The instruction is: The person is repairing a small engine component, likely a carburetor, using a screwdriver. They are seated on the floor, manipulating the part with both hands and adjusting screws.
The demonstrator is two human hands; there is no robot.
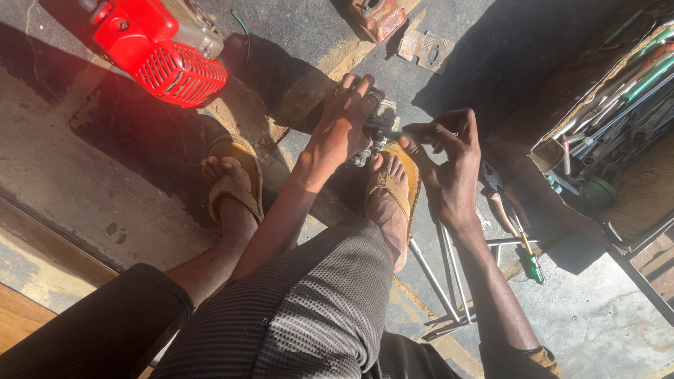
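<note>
My left hand (344, 123) wraps over a small grey metal engine part (380, 124) that rests on the ground just ahead of my right foot. My right hand (449, 151) pinches a thin tool (414, 134) whose tip points into that part from the right. Both hands are in strong sunlight. The underside of the part is hidden by my fingers and by my sandalled foot (393, 189).
A red small engine housing (165, 52) lies at the top left. A box of wrenches and screwdrivers (618, 119) stands at the right. Pliers (502, 196), a green-handled screwdriver (531, 258) and metal rods (442, 281) lie on the concrete. A rusty part (375, 17) and a flat plate (428, 49) lie farther ahead.
</note>
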